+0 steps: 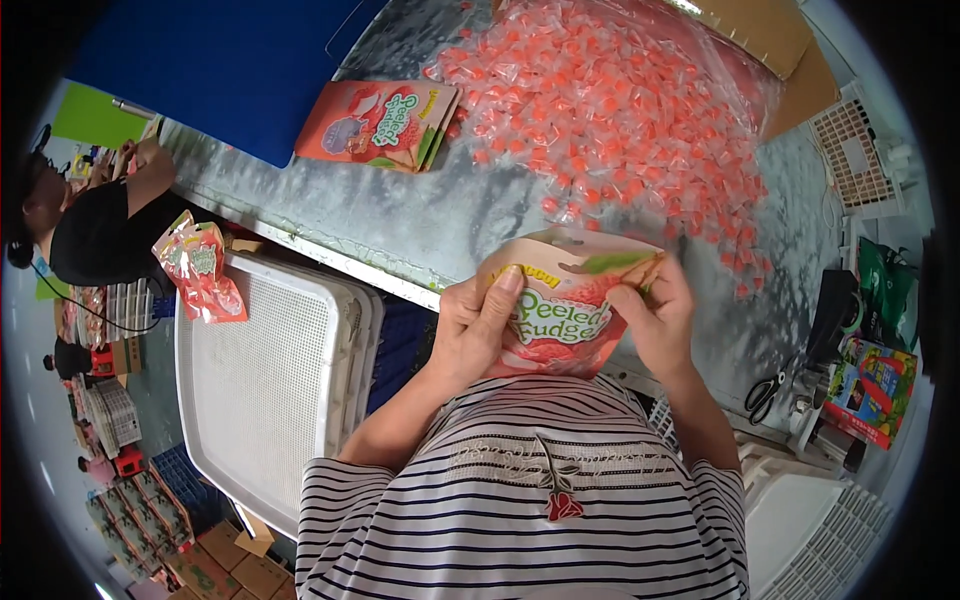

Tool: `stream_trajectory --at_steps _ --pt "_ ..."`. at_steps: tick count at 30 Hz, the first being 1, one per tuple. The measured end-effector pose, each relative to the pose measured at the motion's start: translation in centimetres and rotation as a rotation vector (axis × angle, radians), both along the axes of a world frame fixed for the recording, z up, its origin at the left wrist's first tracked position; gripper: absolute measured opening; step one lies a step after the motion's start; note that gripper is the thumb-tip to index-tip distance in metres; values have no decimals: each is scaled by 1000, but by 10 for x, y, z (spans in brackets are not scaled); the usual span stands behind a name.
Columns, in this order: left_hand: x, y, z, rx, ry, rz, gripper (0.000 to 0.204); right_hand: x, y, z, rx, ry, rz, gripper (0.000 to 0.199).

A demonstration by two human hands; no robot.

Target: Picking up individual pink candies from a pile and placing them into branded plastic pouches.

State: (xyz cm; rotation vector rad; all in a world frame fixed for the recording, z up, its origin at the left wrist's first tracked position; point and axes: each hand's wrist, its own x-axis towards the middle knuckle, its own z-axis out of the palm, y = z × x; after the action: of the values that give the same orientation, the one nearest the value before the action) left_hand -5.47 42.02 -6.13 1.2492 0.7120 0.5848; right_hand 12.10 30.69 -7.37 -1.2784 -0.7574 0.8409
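Both my hands grip a pink printed candy pouch (560, 345) in front of my chest, at the table's near edge. My left hand (474, 325) is closed on its left side, thumb on the front. At the upper right corner, my right hand (656, 312) pinches the pouch between thumb and fingers. Beyond the pouch lies a wide heap of red candies in clear wrappers (610, 110) on the table. A stack of flat pink pouches (378, 125) lies left of the heap.
A blue bin (210, 70) stands at the far left. White perforated trays (262, 365) are stacked below the table, with a filled pouch (202, 268) at their far end. Black scissors (764, 396) and a colourful box (872, 390) are on the right. A person (100, 215) works at left.
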Motion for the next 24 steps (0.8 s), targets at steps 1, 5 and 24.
stream_trajectory --at_steps 1,5,24 --pt "2 0 -6 1 -54 15 36 0 -3 -3 7 6 35 31" --pt "9 2 -9 72 -51 32 31 -4 -3 1 -43 -205 -49 13" --pt "7 7 -16 -58 -31 -77 22 0 2 -17 -45 16 50 11"
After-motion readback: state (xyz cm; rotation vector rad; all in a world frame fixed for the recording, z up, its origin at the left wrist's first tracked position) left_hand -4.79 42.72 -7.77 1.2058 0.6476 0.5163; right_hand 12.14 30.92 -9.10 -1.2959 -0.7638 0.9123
